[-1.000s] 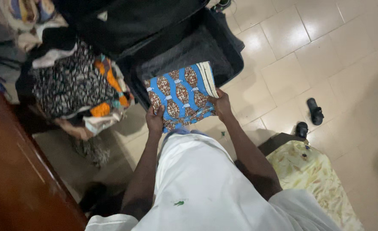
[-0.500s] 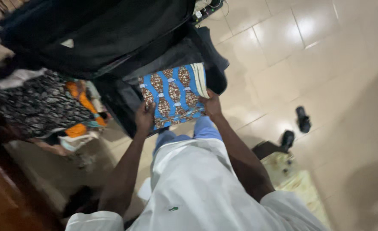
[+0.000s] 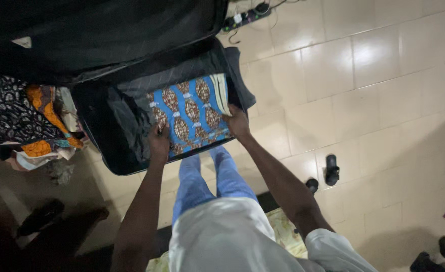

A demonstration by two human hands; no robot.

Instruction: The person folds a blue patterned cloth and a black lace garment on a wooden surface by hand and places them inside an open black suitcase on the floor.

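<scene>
Gripping a folded cloth (image 3: 191, 113) by its near corners, both hands were closed on it: the left hand (image 3: 159, 142) pinched the lower left corner, the right hand (image 3: 236, 123) the lower right, fingers curled over the edge. The cloth was bright blue with brown oval motifs and a pale striped border along its right side, and it lay flat, just above the middle of the frame, inside the open black suitcase (image 3: 99, 136), against the case's right wall. To its left the dark quilted lining of the case showed bare. The raised lid (image 3: 106, 35) filled the upper left of the frame. Just beyond the case's left edge sat a heap of patterned clothes (image 3: 23, 121), black-and-white print with orange folds. Below the hands came the person's blue trouser legs (image 3: 210, 179) and white shirt (image 3: 222, 236). On the pale floor tiles (image 3: 373, 75) to the right lay a pair of black sandals (image 3: 331, 170), and a power strip (image 3: 245, 16) rested at the top, just past the lid.
</scene>
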